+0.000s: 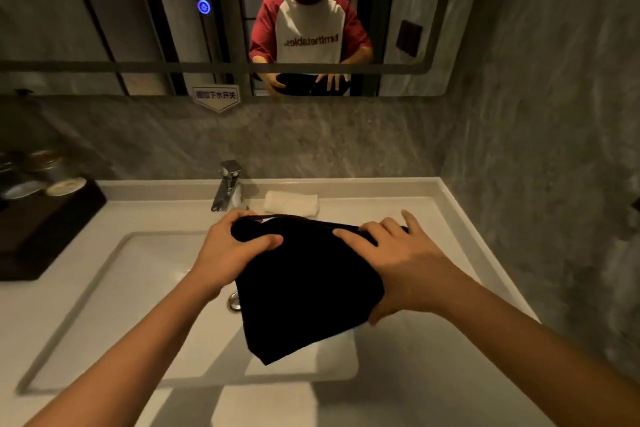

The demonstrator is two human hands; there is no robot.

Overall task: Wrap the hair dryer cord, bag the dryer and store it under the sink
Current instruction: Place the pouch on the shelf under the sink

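Note:
A black cloth bag (304, 295) hangs over the white sink basin (104, 305), held up between both hands. My left hand (232, 253) grips its upper left corner, fingers curled over the bunched top edge. My right hand (398, 267) clasps the right side, fingers spread along the top and thumb underneath. The hair dryer and its cord are not visible; whether they are inside the bag cannot be told. A thin light strip shows at the bag's mouth.
A chrome faucet (227, 185) stands behind the basin, a folded white towel (291, 203) beside it. A dark tray (41, 225) with cups sits on the left counter. Above hangs a mirror (104, 10); a grey wall closes in on the right.

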